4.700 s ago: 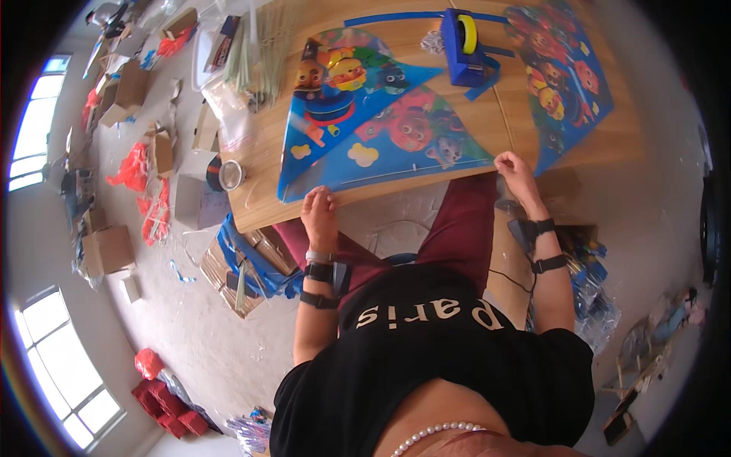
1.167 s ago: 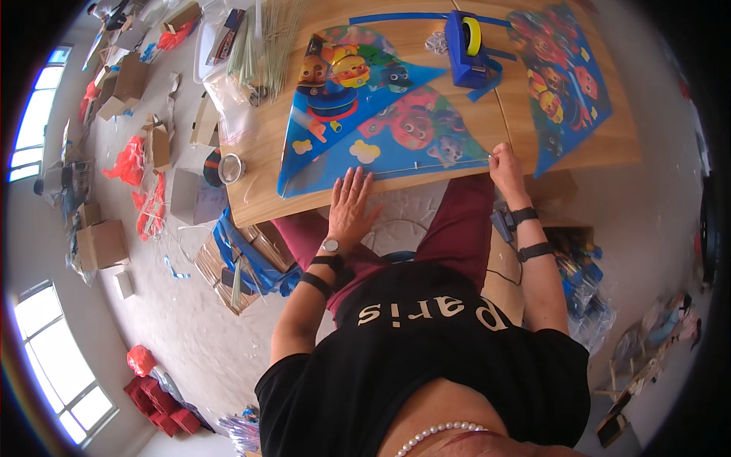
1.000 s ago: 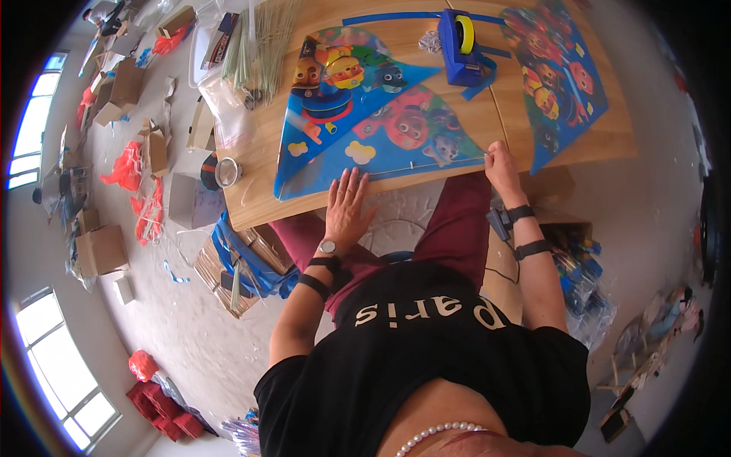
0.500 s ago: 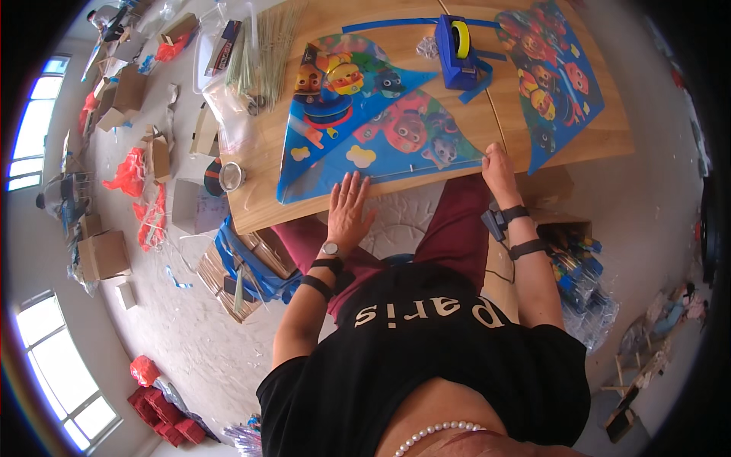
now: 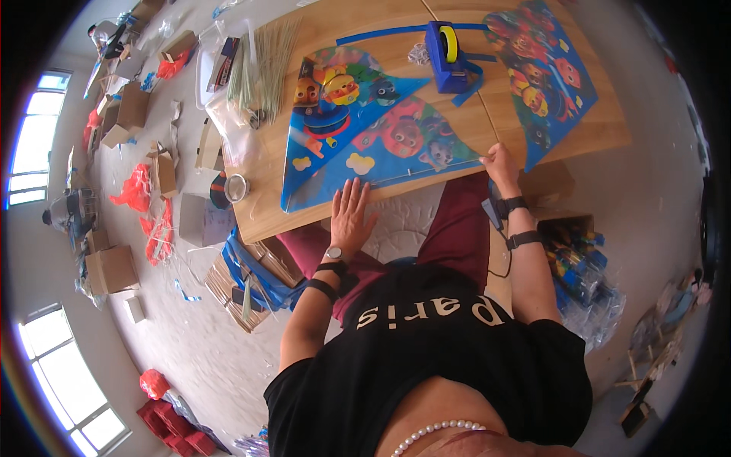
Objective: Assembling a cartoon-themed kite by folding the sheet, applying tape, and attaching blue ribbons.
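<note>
A blue kite sheet (image 5: 335,179) printed with cartoon animals lies along the near edge of the wooden table, one pointed flap folded over it. Beside its near edge runs a thin pale stick (image 5: 434,174). My left hand (image 5: 351,215) rests flat with fingers stretched, the fingertips on the sheet's near edge. At the sheet's right corner my right hand (image 5: 500,169) is closed in a pinch on the stick's end; the fingers partly hide that end. A second printed kite sheet (image 5: 542,84) lies to the right of it.
On the wooden table (image 5: 263,217) stand a blue tape dispenser (image 5: 448,65) with yellow core, a bundle of thin sticks (image 5: 266,65), a clear tub (image 5: 205,76) and a small round container (image 5: 237,187). Boxes (image 5: 113,268) and red bags (image 5: 135,190) litter the floor at left.
The view has shifted slightly. Both hands keep nearly the same places on the sheet, the left flat and the right pinching.
</note>
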Demonstrator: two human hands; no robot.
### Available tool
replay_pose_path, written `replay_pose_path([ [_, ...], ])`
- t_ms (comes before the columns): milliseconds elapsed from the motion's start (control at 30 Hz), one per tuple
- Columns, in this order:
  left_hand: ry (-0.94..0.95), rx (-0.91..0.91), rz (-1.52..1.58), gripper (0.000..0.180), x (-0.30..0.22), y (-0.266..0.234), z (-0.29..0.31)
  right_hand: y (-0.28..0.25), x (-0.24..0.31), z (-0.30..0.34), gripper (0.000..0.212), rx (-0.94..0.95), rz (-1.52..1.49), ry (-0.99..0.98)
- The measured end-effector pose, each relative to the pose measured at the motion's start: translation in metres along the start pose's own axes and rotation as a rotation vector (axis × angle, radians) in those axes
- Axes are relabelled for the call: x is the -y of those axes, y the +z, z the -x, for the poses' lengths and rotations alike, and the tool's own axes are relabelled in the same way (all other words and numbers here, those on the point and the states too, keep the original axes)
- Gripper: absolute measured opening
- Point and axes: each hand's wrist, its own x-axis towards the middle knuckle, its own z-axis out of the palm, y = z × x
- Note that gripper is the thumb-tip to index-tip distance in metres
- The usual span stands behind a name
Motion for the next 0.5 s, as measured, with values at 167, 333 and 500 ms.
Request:
replay_pose_path([
  [167,0.015,0.011,-0.011,0.08,0.0,0.0,-0.001,-0.013,-0.023,-0.019,0.032,0.107,-0.032,0.051],
  [333,0.021,0.005,-0.018,0.082,0.003,-0.002,0.0,-0.02,-0.002,-0.003,0.016,-0.065,-0.108,-0.111],
  [500,0.11,0.053,0.032,0.076,-0.001,-0.018,-0.009,-0.009,0.083,0.055,0.016,-0.012,-0.303,-0.889],
])
